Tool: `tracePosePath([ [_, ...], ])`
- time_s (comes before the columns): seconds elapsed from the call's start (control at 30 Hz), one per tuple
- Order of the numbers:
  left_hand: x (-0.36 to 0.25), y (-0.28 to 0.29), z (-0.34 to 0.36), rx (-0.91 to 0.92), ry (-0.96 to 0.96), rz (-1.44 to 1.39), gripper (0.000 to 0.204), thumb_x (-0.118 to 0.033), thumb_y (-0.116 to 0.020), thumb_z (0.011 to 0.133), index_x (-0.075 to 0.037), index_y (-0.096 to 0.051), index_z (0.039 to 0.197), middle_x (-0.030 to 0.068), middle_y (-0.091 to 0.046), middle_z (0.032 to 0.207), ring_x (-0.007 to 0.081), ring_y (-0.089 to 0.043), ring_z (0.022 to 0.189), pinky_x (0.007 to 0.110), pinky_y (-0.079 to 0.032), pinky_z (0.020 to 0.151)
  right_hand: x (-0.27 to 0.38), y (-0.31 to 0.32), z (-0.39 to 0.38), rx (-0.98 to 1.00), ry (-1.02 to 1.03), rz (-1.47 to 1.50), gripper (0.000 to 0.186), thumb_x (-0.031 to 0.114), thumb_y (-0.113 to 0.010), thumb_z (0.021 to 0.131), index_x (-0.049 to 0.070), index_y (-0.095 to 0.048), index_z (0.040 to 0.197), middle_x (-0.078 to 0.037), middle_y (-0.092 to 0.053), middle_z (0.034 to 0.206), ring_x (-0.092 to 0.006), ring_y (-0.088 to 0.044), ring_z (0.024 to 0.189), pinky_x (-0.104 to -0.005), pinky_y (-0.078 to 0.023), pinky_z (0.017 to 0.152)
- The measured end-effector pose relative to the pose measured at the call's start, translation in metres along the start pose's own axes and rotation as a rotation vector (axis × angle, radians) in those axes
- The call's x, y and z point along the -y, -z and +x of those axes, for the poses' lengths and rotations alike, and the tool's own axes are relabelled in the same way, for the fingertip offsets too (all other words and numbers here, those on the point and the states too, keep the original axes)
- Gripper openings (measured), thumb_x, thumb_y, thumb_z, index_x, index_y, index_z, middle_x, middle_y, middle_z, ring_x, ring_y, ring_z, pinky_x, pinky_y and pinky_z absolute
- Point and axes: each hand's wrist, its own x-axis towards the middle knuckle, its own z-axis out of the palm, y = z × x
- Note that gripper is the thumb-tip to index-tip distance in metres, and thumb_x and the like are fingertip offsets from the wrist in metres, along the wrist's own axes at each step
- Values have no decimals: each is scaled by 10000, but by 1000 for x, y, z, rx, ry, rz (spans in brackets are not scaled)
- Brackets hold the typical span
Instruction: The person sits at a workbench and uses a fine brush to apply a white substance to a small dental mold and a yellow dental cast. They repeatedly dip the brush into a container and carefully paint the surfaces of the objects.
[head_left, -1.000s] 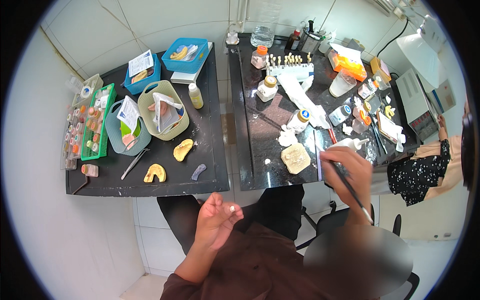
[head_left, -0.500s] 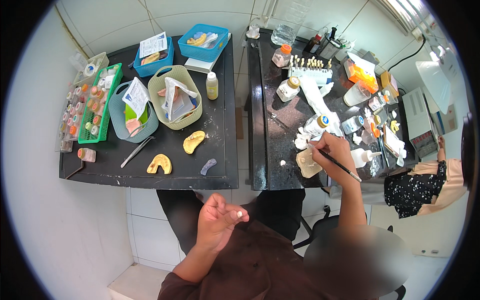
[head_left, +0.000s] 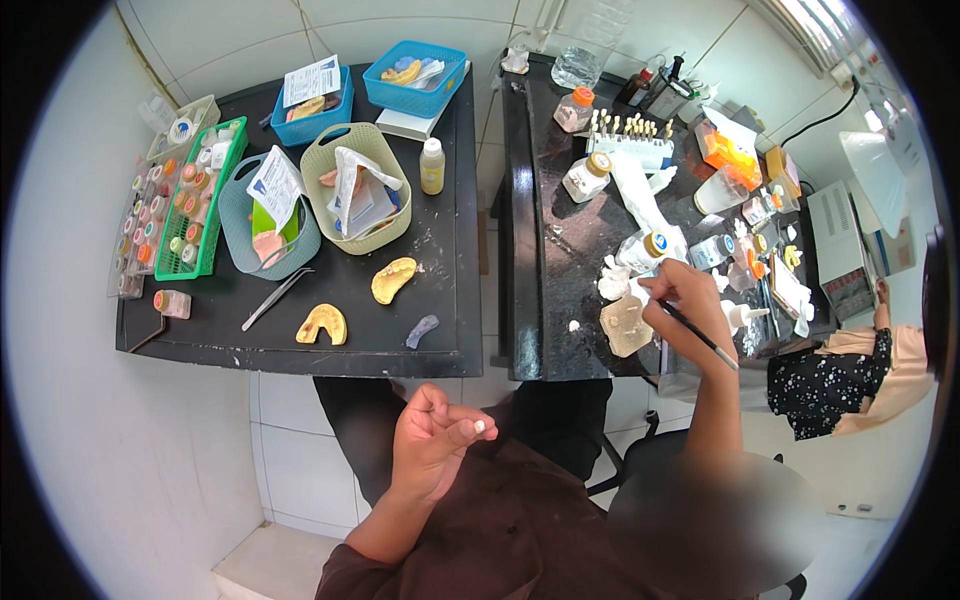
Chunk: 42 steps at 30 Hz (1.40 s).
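My left hand [head_left: 430, 450] is held over my lap, thumb and forefinger pinching a tiny white tooth-shaped piece [head_left: 480, 426]. Over the right-hand table, my right hand [head_left: 692, 302] grips a thin black-handled brush [head_left: 706, 343] like a pen. The brush's tip end is mostly hidden by the fingers, close to white crumpled tissue [head_left: 613, 283]. Just under that hand lies a beige block or pad [head_left: 625, 328], partly covered by the fingers. Beyond the hand stand a jar with a gold lid [head_left: 640, 250] and a jar with a blue-marked lid [head_left: 712, 251].
Yellow dental casts [head_left: 322, 325], tweezers [head_left: 278, 298], baskets [head_left: 355, 240] and a green crate of small jars [head_left: 212, 225] occupy the left table [head_left: 300, 362]. A tooth shade rack [head_left: 635, 150] and a squeeze bottle [head_left: 742, 316] stand on the right one. Another person [head_left: 830, 385] is at far right.
My right hand has shifted slightly to the right with the brush. My left hand keeps its pinch and place. The whole view has turned a little.
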Motion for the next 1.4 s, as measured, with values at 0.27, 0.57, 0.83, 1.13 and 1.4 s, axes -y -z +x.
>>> tracePosePath([
  [0.27,3,3,5,-6,-4,28,356,90,-681,868,-108,-396,948,231,-713,925,277,-707,874,389,-554,863,45,-32,-60,-244,-113,331,117,-3,-752,806,9,-635,802,-88,-694,760,-110,-685,682,-216,-491,562],
  [0.57,9,0,12,14,10,68,363,85,-688,867,-105,-387,943,231,-714,929,281,-708,875,401,-556,870,26,-102,-70,-377,-220,582,148,-61,-734,819,-14,-594,836,-81,-668,800,-52,-597,668,-199,-488,590],
  [0.83,11,-1,16,-8,9,91,372,89,-692,862,-105,-383,940,228,-714,921,280,-712,872,406,-559,877,21,-105,-66,-402,-225,576,178,-69,-730,805,-14,-561,800,-86,-663,776,-53,-593,658,-201,-483,565],
  [1.13,11,-2,22,-8,14,111,374,91,-692,861,-104,-380,932,231,-711,912,277,-715,868,406,-565,871,22,-103,-63,-384,-259,567,164,-72,-732,789,-14,-579,773,-87,-666,754,-45,-586,626,-188,-464,544],
  [1.4,11,-1,23,-2,12,115,375,91,-691,860,-101,-379,936,234,-710,919,278,-715,871,412,-565,873,21,-102,-61,-378,-273,582,165,-73,-729,796,-16,-576,782,-89,-667,751,-53,-594,626,-193,-468,540],
])
